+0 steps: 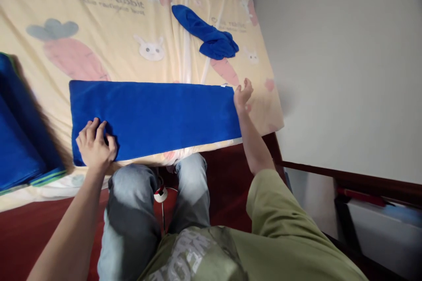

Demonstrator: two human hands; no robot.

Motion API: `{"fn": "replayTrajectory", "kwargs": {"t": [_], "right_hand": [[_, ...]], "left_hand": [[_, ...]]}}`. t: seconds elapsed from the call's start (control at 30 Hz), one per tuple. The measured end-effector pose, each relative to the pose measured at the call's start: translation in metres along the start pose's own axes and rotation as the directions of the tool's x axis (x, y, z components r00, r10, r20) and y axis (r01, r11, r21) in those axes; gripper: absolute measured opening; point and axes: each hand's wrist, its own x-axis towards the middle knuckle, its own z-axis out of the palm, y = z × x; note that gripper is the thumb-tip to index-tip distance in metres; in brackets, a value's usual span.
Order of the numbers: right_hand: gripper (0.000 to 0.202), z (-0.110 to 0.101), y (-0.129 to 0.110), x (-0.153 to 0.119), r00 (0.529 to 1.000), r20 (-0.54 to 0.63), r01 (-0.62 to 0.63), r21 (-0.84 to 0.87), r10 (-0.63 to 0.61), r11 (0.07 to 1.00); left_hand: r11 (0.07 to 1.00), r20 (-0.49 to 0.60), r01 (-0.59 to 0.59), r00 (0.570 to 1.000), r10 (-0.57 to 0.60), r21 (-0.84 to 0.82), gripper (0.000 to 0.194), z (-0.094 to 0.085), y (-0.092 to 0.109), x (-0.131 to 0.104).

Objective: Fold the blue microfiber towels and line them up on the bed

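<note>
Blue cloth (165, 114) lies flat along near edge of rabbit-print bed sheet (121, 48). L hand (96, 142) palm-down on its near L corner, fingers part spread, no grip. R hand (243, 93) by R end, half-open, nothing held. Crumpled blue piece (207, 37) beyond; folded blue fabric (23, 131) at L.

Soft light covers the cream carrot-printed fabric sheet (120, 46); the dark-red floor (224, 180) is dim. My bare left hand (95, 142) casts a shadow. Grey printed lettering (112, 0) is blurred.
</note>
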Motion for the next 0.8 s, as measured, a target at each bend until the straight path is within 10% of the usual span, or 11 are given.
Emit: {"fn": "replayTrajectory", "kwargs": {"t": [0.2,0.4,0.57,0.8], "right_hand": [[0.066,0.024,-0.039,-0.062,0.952,0.305,0.068,-0.212,0.0,0.975],[0.073,0.043,-0.022,-0.038,0.939,0.326,-0.008,-0.291,0.107,0.957],[0.073,0.028,-0.034,-0.033,0.92,0.381,0.075,-0.392,0.087,0.917],[0.072,-0.004,-0.03,-0.12,0.924,0.373,0.182,-0.234,-0.085,0.955]], "left_hand": [[1.0,0.007,-0.015,1.0,0.014,0.015,0.053,0.002,-0.001,-0.001],[1.0,0.032,-0.018,0.999,0.017,0.011,0.053,0.001,0.0,0.0],[1.0,0.039,-0.002,0.999,0.002,0.006,0.052,0.0,0.001,0.0],[1.0,0.09,0.011,0.996,-0.013,0.019,0.053,0.0,-0.002,-0.001]]}}
